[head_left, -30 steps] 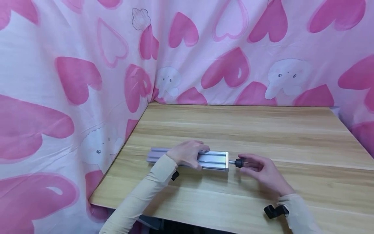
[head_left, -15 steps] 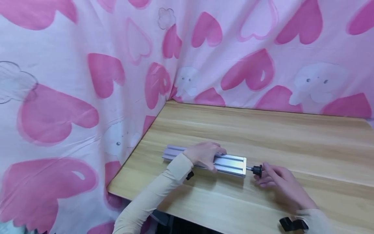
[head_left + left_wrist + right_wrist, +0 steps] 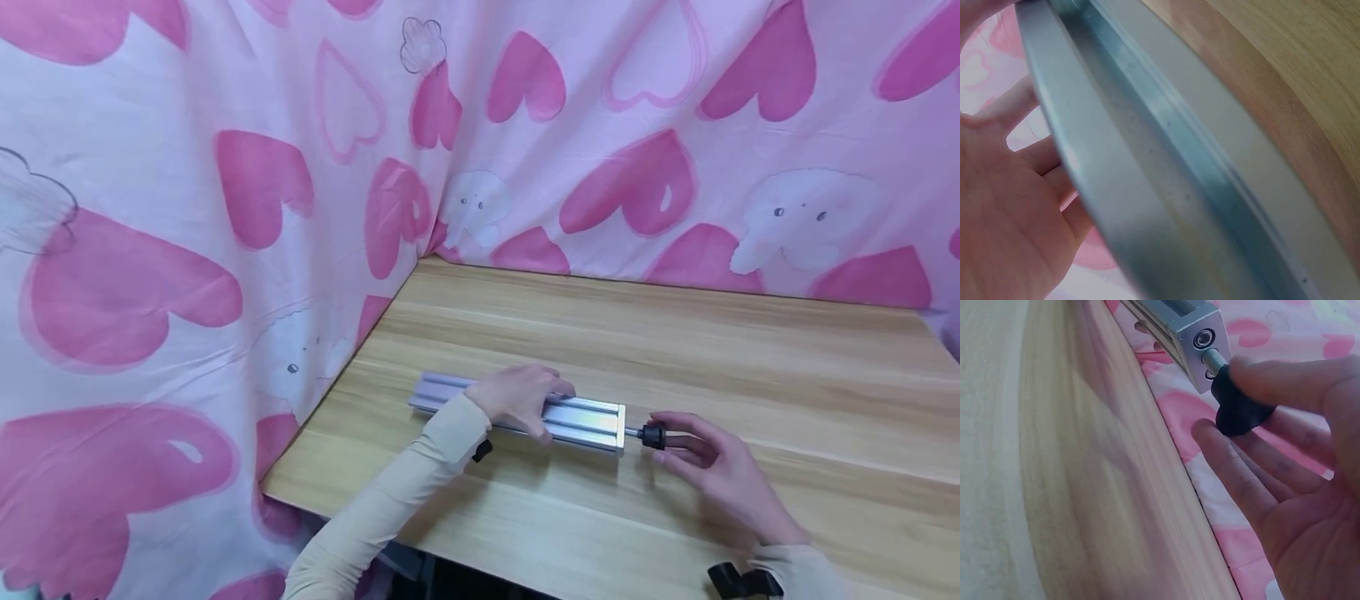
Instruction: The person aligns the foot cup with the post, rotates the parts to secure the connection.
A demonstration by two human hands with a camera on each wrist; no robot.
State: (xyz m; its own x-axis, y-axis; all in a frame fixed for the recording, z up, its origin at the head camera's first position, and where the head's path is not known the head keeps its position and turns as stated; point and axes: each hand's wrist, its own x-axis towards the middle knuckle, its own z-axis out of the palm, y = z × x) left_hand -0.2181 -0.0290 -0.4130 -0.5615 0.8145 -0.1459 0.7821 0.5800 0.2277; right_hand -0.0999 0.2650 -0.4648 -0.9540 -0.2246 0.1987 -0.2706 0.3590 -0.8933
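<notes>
A silver aluminium extrusion (image 3: 587, 423) with long slots lies across my front, raised off the tabletop at its right end. My left hand (image 3: 517, 398) grips it around the middle, thumb on the near side and fingers over the far side. The left wrist view shows its slotted face (image 3: 1166, 150) close up, with the palm beside it. A threaded stud (image 3: 1214, 360) comes out of the end plate and carries a black knob (image 3: 1241, 409). My right hand (image 3: 723, 462) holds this knob, with the thumb on it and the other fingers curled round.
The wood-grain table (image 3: 675, 350) extends behind and to the right of the hands. Its left and back edges meet a pink heart-patterned curtain (image 3: 375, 208). Black wrist mounts (image 3: 742, 581) sit on the sleeves. Below the front edge is a dark space.
The head view has turned left, shifting the scene to the right. My right fingers have changed their hold around the knob, as in a twist. The left hand stays on the extrusion.
</notes>
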